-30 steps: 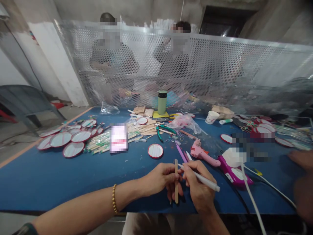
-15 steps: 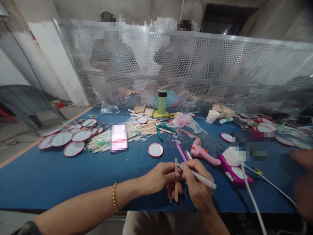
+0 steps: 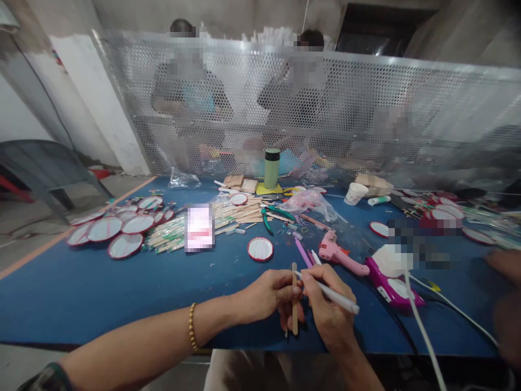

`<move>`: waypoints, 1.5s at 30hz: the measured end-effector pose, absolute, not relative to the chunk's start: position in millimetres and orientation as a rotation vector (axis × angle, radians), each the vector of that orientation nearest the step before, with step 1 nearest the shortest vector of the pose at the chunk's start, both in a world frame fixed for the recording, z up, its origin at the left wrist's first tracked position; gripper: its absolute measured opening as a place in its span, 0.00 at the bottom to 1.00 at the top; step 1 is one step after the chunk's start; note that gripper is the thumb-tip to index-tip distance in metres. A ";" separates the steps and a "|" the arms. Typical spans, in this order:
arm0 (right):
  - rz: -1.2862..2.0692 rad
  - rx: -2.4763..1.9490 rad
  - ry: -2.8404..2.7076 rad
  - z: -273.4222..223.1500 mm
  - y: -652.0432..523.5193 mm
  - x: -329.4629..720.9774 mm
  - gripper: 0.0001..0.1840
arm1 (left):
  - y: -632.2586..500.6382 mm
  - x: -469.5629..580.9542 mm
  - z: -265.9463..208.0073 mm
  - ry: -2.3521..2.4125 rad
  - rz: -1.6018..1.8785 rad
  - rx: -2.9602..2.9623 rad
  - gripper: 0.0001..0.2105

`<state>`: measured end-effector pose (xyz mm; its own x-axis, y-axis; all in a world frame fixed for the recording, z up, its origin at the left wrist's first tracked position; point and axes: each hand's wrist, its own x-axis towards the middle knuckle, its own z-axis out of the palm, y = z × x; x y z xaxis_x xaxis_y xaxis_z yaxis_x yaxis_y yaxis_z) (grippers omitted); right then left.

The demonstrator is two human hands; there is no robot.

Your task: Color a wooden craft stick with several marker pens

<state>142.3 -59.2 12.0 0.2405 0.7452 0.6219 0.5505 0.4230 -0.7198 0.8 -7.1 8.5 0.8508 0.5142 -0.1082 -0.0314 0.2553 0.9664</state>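
Near the front edge of the blue table, my left hand [image 3: 264,296] is closed around a flat wooden craft stick [image 3: 295,315], held upright between thumb and fingers. My right hand [image 3: 331,309] grips a white pen [image 3: 336,297] in a writing hold, its tip touching or close to the stick's upper part. Just beyond my hands lies a round white disc with a red rim [image 3: 260,249]. A purple pen [image 3: 302,252] and a pink glue gun [image 3: 342,255] rest to the right of it.
Red-rimmed discs [image 3: 105,228] and bundled sticks [image 3: 166,231] cover the left side. A green bottle [image 3: 272,169], green-handled pliers [image 3: 266,221] and a paper cup [image 3: 355,193] stand or lie farther back. Cables run from a purple power strip [image 3: 391,288]. A co-worker's hand [image 3: 504,263] is at right.
The pen tip and craft stick stay together, with hardly any movement of either hand. The whole view has shifted very slightly.
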 end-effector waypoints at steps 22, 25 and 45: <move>0.160 -1.252 -1.406 7.8 -58.6 142.4 0.14 | -6.1 0.3 4.8 0.468 0.378 1.247 0.26; 0.163 -1.259 -1.399 5.3 -58.4 142.8 0.14 | -6.6 0.2 5.7 0.461 0.384 1.254 0.27; 0.103 -1.276 -1.396 9.6 -59.3 142.3 0.14 | -6.1 0.0 6.5 0.457 0.393 1.251 0.27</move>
<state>142.3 -59.3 9.6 0.2805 0.7061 0.6502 0.6026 0.3978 -0.6919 0.0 -6.1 6.5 0.8459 0.5207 -0.1150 -0.0355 0.2701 0.9622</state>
